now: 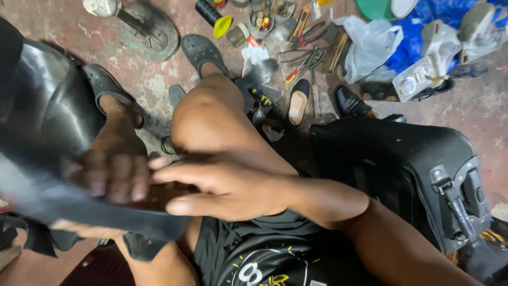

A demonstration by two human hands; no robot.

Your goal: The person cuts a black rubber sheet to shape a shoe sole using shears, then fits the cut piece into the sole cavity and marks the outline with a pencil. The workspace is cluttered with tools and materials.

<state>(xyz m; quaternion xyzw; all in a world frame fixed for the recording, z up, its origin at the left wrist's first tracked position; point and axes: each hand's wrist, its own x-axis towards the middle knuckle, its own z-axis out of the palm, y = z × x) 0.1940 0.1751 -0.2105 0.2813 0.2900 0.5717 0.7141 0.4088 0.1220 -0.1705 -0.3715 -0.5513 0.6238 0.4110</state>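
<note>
Over the lap — left hand [114, 177] gripping black rubber sheet [58, 132], right hand [222, 188] spread flat beside it — black suitcase [407, 169] nearby.

floor [476, 114]: bare concrete, stained, cluttered along 12 o'clock
suitcase [407, 169]: black, wheeled, at my 3 o'clock
dress shoe [350, 100]: black, 1 o'clock, just beyond the case
insole [298, 106]: tan, in a dark shoe, 12 o'clock
pliers [307, 62]: green grips, 12 o'clock, red-handled pair beside them
brush [334, 53]: wooden, just right of the pliers
plastic bags [370, 45]: white and blue, 1 o'clock
funnel [222, 25]: yellow, 12 o'clock
iron stand [148, 32]: 11 o'clock
</note>
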